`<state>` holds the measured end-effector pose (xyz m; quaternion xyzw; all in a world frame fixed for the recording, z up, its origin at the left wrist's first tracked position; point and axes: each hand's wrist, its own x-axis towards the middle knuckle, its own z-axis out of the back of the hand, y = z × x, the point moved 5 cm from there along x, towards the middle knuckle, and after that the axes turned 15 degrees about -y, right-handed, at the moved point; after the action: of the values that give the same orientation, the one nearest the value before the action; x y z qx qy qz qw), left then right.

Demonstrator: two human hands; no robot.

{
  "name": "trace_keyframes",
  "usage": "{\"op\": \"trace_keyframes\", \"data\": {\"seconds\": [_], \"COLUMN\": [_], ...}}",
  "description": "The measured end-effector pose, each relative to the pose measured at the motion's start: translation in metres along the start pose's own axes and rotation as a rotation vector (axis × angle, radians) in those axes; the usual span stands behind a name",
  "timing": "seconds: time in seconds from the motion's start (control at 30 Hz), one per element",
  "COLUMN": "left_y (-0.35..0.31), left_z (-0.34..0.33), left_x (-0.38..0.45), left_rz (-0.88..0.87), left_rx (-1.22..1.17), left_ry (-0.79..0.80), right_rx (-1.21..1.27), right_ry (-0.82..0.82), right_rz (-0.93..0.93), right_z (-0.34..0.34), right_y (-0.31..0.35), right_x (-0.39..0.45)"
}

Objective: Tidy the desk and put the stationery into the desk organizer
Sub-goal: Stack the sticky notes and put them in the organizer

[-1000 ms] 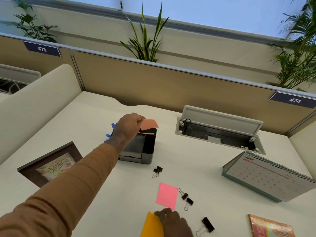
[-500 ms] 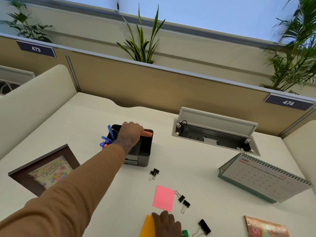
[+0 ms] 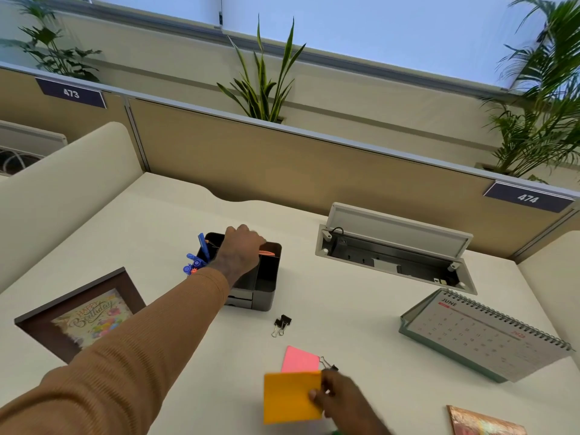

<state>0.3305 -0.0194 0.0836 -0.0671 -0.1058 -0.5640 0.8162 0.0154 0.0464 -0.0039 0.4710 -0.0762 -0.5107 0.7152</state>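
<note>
A dark desk organizer (image 3: 268, 284) stands mid-desk with blue pens (image 3: 201, 249) sticking out of its left side. My left hand (image 3: 240, 254) reaches into its top and holds an orange sticky note (image 3: 266, 253) down inside the rim. Near the front edge my right hand (image 3: 340, 400) pinches a yellow-orange sticky note pad (image 3: 292, 397), lifted and tilted above the desk. A pink sticky note (image 3: 299, 359) lies flat just behind it. A binder clip (image 3: 281, 324) lies in front of the organizer; another clip (image 3: 329, 365) peeks out beside the pink note.
A framed birthday card (image 3: 84, 315) lies at the left. A desk calendar (image 3: 480, 334) stands at the right, behind it an open cable tray (image 3: 392, 252). A card (image 3: 483, 422) lies at the bottom right. Partition walls close off the back and the left.
My left hand lowered the orange note from above the organizer into it. My right hand picked up the yellow-orange pad from the desk and raised it.
</note>
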Motion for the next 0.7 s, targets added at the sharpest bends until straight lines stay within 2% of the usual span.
{"op": "trace_keyframes", "data": {"seconds": [0.1,0.2,0.27,0.37,0.43,0.7], "left_y": [-0.006,-0.023,-0.041,-0.066,-0.073,-0.056], "left_z": [0.015,0.031,0.039,0.042,0.043,0.055], "left_x": [-0.005,-0.017,-0.029,-0.051,-0.061,-0.057], "left_rz": [0.055,0.09,0.127,0.241,0.24,0.202], "left_rx": [-0.269,-0.597,-0.824,-1.202,-1.23,-1.043], "left_ry": [-0.122,-0.113,-0.01,0.265,0.301,0.193], "right_rx": [0.395,0.617,0.701,0.779,0.805,0.803], "right_ry": [-0.176,-0.308,-0.385,-0.452,-0.478,-0.472], "right_rz": [-0.113,-0.102,-0.092,-0.106,-0.097,-0.116], "right_z": [0.028,0.044,0.05,0.051,0.05,0.045], "right_y": [-0.001,0.012,0.024,0.036,0.044,0.049], "right_x": [0.008,0.016,0.02,0.023,0.023,0.023]}}
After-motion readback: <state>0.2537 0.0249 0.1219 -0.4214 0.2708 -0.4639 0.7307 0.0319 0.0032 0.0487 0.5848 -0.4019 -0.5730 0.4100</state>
